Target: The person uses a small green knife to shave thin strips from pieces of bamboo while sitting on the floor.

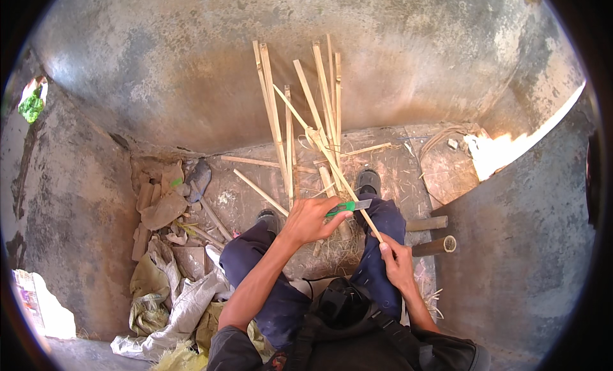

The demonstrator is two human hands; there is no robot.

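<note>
My left hand (311, 219) is closed around the green handle of a utility knife (347, 207). Its blade points right and lies against or just over a long, thin bamboo strip (347, 187). The strip's near end is pinched in my right hand (398, 261), beside my right knee. From there it slants up and to the left, passing in front of other bamboo strips. Below the knife, between my legs, a short thicker bamboo piece (327, 179) stands among shavings, partly hidden by my left hand.
Several bamboo strips (271, 103) lean against the far wall (191, 83). Two bamboo tubes (435, 246) jut out at the right, near my right leg. Crumpled sacks (186, 305) and broken bricks (147, 205) lie at the left. A loose strip (260, 192) rests by my left shoe.
</note>
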